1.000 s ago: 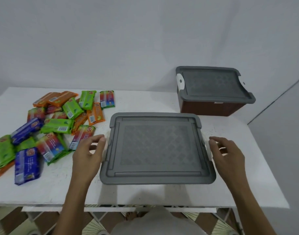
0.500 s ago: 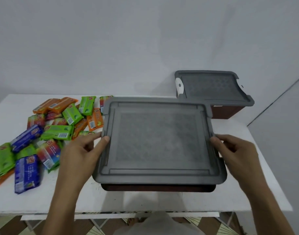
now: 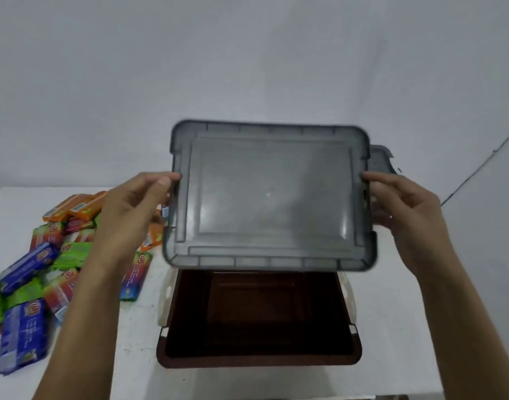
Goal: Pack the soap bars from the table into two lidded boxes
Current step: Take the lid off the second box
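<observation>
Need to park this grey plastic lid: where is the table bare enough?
The white table is bare right of the open brown plastic box, out to its right edge; a narrower strip runs along the near edge. Left of the box, the colourful wrapped soap bars crowd it.

Back wall [image 3: 247, 53]: plain pale grey, filling the upper half of the frame.
Side wall [image 3: 501, 241]: the same grey, at the right edge, below a thin dark line [image 3: 478, 166] slanting down to the left.
Table [image 3: 137, 365]: white top, faintly speckled, across the lower half.
Light: soft and even, dimmer toward the upper corners.
</observation>
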